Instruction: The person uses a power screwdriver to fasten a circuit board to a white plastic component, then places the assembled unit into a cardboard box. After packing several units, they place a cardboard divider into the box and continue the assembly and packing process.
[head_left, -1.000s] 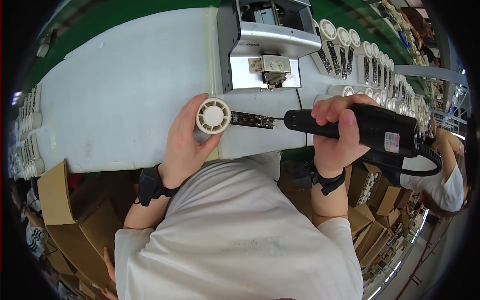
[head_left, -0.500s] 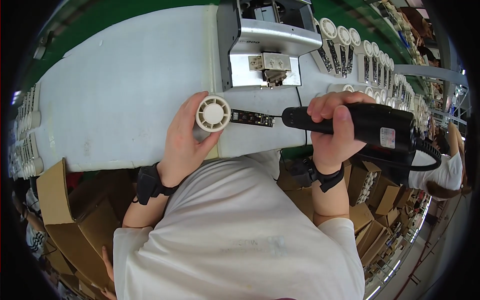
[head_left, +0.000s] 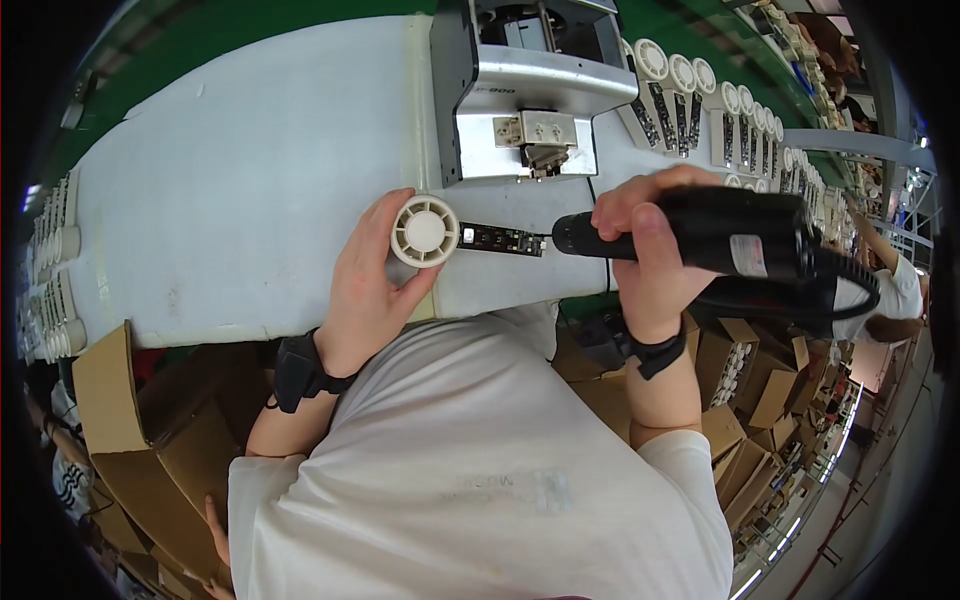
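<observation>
We see the left hand closed around a round white fan-like part, holding it at the front edge of the white tabletop, with a narrow dark circuit strip sticking out from the part toward the right. The right hand grips a black electric screwdriver, held level, its tip resting at the free end of the strip. We judge that the fastening of this strip to the round part is under way, since the tool is already lined up and touching; whether a screw is seated we cannot tell, as the contact point is too small to read. Behind the hands stands a grey metal machine with a small fixture at its front, not in use at this moment. To its right, rows of similar white round parts with strips lie on the tabletop, which suggests many pieces are laid out; we cannot say whether they are finished. Cardboard boxes sit below the tabletop's edge.
</observation>
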